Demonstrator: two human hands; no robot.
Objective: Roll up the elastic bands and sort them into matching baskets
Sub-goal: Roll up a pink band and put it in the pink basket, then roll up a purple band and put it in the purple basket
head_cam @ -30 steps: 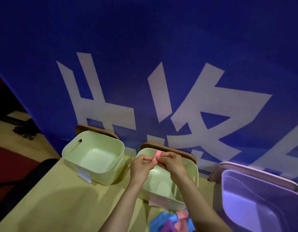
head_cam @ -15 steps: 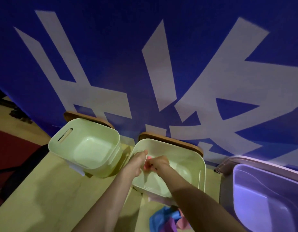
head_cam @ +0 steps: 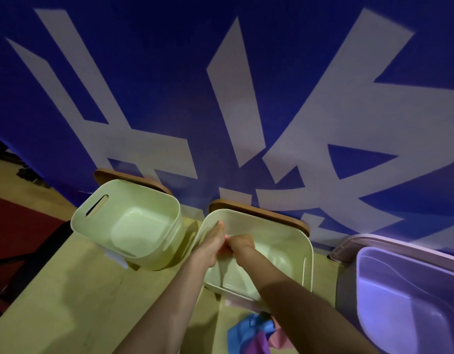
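Both my hands reach into the middle pale green basket point(head_cam: 306, 261). A rolled pink elastic band point(head_cam: 223, 249) is held between them, mostly hidden, low inside the basket. My left hand point(head_cam: 211, 245) has its fingers stretched forward against the roll. My right hand point(head_cam: 240, 245) is curled round the roll from the right. A second pale green basket point(head_cam: 169, 241) stands to the left and a lilac basket point(head_cam: 368, 284) to the right. Loose blue, purple and pink bands point(head_cam: 254, 335) lie in a heap near the table's front edge.
The baskets stand on a light wooden table point(head_cam: 75, 302) against a blue banner with large white characters. Wooden lids point(head_cam: 266, 213) lean behind the two green baskets. A red floor and dark chair parts show at the far left.
My hands have carried the pink roll from above the middle basket's rim down into it. The camera has tilted and moved closer.
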